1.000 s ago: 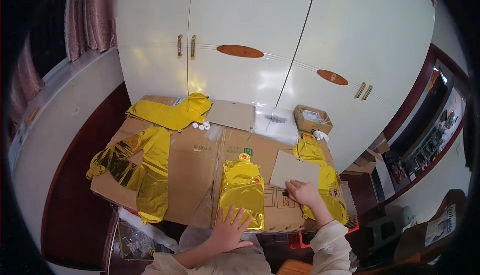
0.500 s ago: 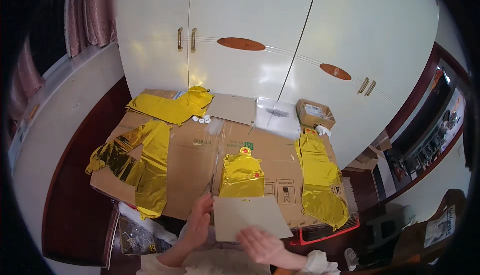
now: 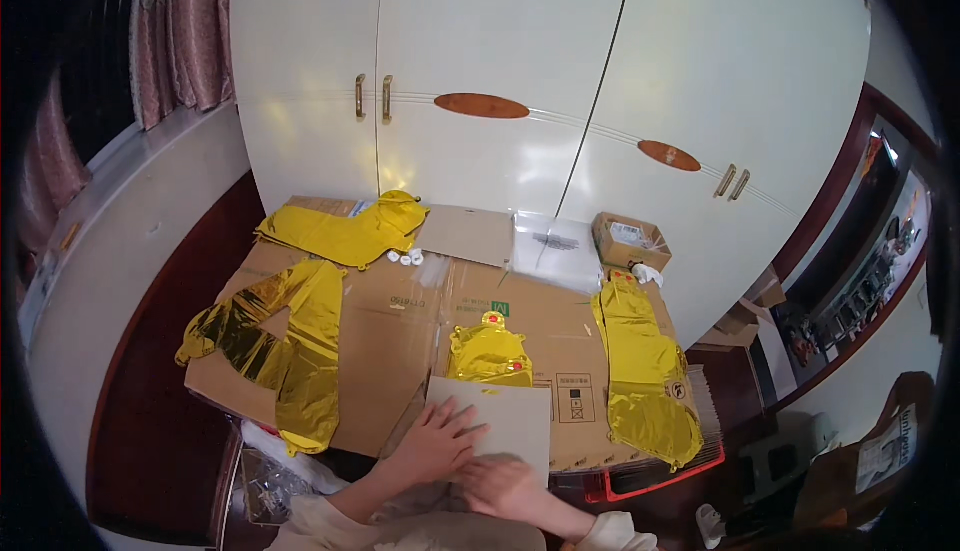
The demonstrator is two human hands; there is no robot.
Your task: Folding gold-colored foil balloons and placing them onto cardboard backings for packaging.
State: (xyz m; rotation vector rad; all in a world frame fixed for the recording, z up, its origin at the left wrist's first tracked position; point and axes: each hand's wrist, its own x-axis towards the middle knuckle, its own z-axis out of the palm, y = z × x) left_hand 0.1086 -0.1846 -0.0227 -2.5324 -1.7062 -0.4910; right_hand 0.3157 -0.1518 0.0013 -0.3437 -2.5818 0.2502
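Note:
A grey-beige card sheet with a small hang slot lies in front of me, over the lower part of a folded gold foil balloon with red dots. My left hand rests on the card's left side, its fingers spread and flat. Close beside it, my right hand is on or just over the card's lower part. Motion smears its fingers, so their grip cannot be made out.
Flattened cardboard covers the work surface. Around it lie foil balloons at left, back left and right. Another card, clear plastic bags, small white rolls and an open box sit along the cabinet.
My left hand has come down from beside the card onto it. My right hand has shifted lower and left, and the card has turned slightly. The view has tilted a little.

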